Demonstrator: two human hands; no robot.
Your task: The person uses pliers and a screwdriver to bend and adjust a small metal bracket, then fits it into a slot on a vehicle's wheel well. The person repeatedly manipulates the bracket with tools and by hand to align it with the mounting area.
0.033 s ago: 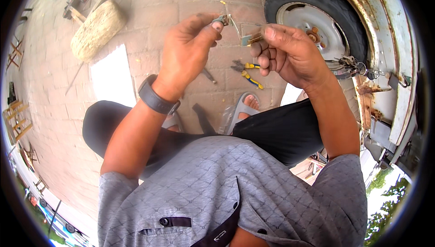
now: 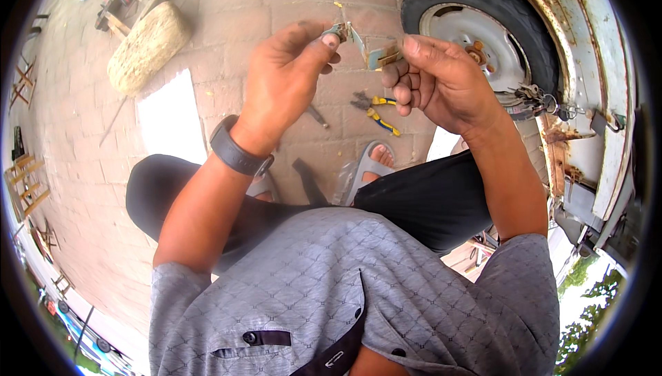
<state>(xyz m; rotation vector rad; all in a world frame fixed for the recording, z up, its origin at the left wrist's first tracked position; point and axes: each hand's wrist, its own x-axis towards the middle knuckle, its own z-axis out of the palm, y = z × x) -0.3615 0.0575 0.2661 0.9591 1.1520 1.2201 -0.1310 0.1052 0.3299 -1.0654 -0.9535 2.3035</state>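
Note:
Between my hands spans a small bent metal bracket (image 2: 374, 59), bluish-grey with rusty brown patches. My left hand (image 2: 286, 76) is closed, pinching its left end between thumb and forefinger. With thumb and fingers, my right hand (image 2: 445, 83) grips the right end; the other fingers curl below. The bracket's ends are partly hidden by my fingertips. Below the hands, pliers (image 2: 378, 113) with yellow and blue handles lie on the paving, jaws apart. A dark, narrow tool (image 2: 318, 116) lies just right of my left wrist.
At the right stands a rusty white vehicle body (image 2: 552, 10) with a wheel (image 2: 483, 31). A bunch of keys (image 2: 534, 96) hangs by it. Far left, a large pale stone (image 2: 148, 46) rests beside a wooden frame (image 2: 131, 3). A white sheet (image 2: 171, 117) lies near my left knee.
The bracket has turned slightly, so more of its bluish flat face shows. Both hands keep nearly the same place and grip.

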